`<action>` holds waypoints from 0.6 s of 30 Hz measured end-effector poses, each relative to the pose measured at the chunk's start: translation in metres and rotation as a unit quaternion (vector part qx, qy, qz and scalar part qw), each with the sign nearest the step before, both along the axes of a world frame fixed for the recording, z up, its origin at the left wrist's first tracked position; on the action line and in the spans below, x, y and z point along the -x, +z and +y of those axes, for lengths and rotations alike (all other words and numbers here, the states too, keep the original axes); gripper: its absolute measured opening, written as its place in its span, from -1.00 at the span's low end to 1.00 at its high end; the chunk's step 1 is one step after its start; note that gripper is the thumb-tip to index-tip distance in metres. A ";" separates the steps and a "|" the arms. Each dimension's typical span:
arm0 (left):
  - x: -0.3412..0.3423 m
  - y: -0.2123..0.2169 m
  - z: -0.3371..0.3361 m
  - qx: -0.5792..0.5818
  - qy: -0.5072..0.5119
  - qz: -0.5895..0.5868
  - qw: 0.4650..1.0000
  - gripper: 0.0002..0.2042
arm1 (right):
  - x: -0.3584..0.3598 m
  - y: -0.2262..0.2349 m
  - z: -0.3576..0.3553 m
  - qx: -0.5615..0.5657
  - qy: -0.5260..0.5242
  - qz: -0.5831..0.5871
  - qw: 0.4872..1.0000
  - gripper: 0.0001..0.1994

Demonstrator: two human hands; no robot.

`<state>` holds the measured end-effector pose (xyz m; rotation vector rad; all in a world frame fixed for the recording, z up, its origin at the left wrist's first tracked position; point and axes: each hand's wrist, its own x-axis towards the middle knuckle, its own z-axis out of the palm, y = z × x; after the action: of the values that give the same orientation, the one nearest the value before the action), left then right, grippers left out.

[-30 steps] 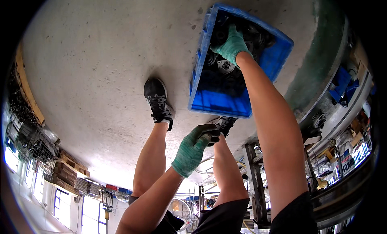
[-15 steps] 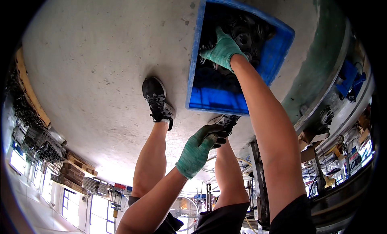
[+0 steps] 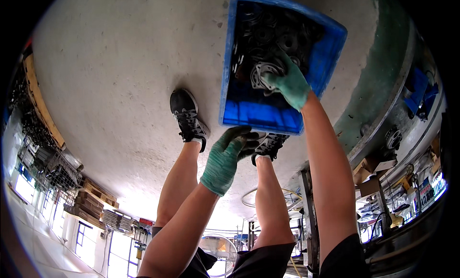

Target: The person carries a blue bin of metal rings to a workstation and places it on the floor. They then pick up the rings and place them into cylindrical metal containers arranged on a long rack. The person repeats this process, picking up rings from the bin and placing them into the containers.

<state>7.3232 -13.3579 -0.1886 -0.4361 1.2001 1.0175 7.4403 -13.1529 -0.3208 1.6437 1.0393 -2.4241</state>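
A blue plastic crate (image 3: 261,119) stands on the floor in front of me, partly filled with dark metal flange-like rings (image 3: 289,41). My right hand (image 3: 291,86), in a green knitted glove, reaches inside it and is closed around a small stack of grey metal flanges (image 3: 261,75). Some of its fingers are dim in the crate's shadow. Just outside the crate's near edge is my left hand (image 3: 224,160), in a green glove with dark-coated fingers. Its fingers are loosely bent and apart, with nothing visible in them.
My black shoes stand on the concrete floor (image 3: 120,86), the left shoe (image 3: 184,112) beside the crate and the right shoe (image 3: 270,144) against its near side. Pallets (image 3: 43,105) and wire baskets line the left. Cardboard boxes (image 3: 373,170) and cluttered equipment are at right; a hose lies behind my feet.
My right hand has drawn back toward me and right within the crate, now with a stack of flanges in it. My left hand has risen toward the crate's near edge.
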 end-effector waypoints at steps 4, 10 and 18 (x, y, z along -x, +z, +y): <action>0.011 0.005 0.003 0.023 0.028 0.075 0.997 -0.29 | -0.024 0.071 -0.031 0.015 -0.050 0.144 0.988 -0.25; 0.008 0.027 0.014 -0.161 0.074 -0.102 0.979 -0.04 | -0.001 0.186 -0.085 -0.110 0.112 0.106 0.982 -0.21; 0.010 0.026 0.011 -0.131 0.100 -0.193 0.967 -0.27 | 0.008 0.229 -0.114 -0.389 0.140 -0.098 0.905 -0.30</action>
<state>7.3129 -13.3467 -0.1625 -0.5249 0.6709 1.1821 7.4326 -13.2667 -0.0917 1.6688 2.1999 -1.6915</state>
